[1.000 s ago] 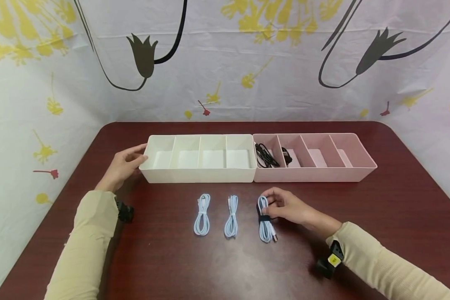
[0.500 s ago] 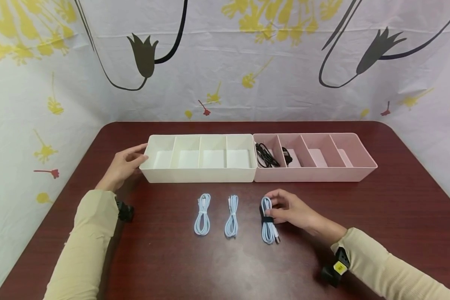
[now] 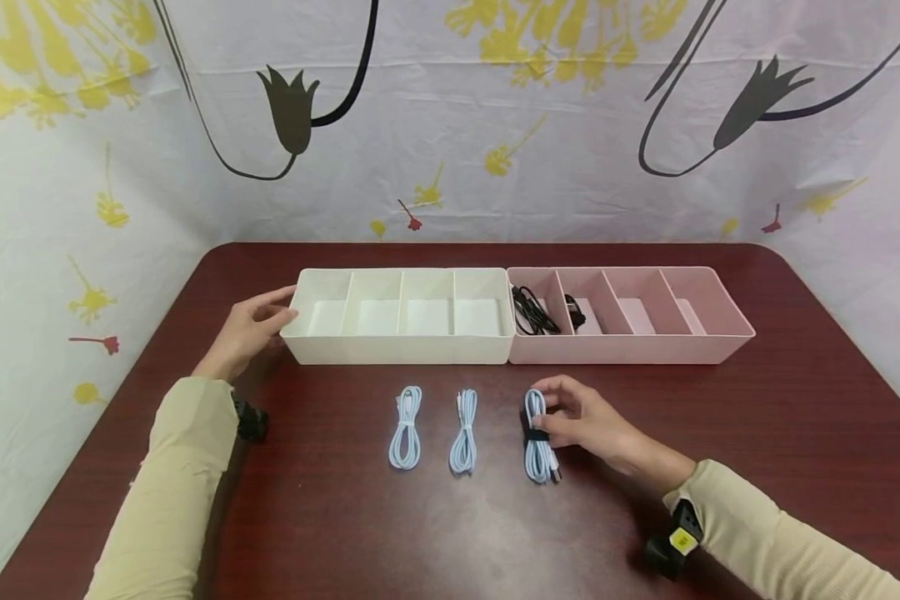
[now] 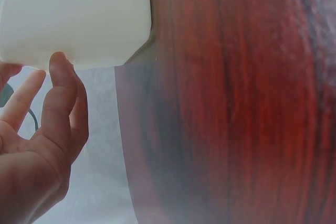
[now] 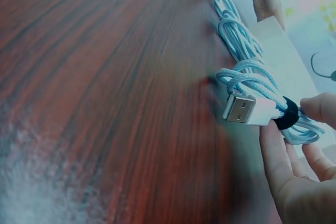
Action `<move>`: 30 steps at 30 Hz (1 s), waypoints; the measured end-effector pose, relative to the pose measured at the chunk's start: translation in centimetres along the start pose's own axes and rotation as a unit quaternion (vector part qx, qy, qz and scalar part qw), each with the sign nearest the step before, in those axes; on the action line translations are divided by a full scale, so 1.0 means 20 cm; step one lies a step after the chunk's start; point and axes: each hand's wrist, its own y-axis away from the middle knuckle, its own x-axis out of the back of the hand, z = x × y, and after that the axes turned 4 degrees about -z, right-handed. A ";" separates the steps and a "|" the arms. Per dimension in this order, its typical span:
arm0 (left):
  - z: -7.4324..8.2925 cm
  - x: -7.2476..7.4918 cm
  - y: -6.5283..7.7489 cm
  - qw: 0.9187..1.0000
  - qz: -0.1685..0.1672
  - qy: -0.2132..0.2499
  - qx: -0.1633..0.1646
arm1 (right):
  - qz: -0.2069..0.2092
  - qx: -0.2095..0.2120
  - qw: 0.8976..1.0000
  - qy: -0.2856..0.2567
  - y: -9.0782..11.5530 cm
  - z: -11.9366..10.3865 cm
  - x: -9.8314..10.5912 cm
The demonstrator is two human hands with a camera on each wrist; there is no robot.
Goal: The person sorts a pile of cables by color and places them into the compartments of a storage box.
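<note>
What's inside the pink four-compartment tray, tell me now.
In the pink tray, the leftmost compartment holds a bundled black cable; the next, a small black object, partly hidden, unidentifiable. The right two show nothing where visible; the front wall covers their lower front.

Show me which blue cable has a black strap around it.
The rightmost blue cable, pinched by the right hand; the left cable and middle cable, lying on the table, show none.

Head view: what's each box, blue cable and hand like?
White box: uncovered
Pink box: uncovered, black things inside
Left blue cable: coiled, on table
Middle blue cable: coiled, on table
Right blue cable: coiled, strapped, held
Left hand: touching white box
Right hand: pinching right blue cable
</note>
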 end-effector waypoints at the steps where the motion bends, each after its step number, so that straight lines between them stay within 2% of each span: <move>1: 0.00 0.00 0.00 1.000 0.000 0.000 0.000 | 0.001 0.003 1.000 -0.002 0.00 0.00 0.00; 9: 0.00 0.00 0.00 1.000 0.000 0.004 -0.002 | 0.006 0.022 1.000 0.000 -0.02 -0.02 -0.01; 21: 0.00 0.00 0.00 1.000 0.001 -0.001 -0.007 | 0.004 0.036 0.999 0.028 -0.06 -0.13 0.00; 30: 0.00 -0.01 0.00 1.000 0.002 -0.002 -0.003 | -0.010 0.068 0.997 0.022 -0.13 -0.19 -0.03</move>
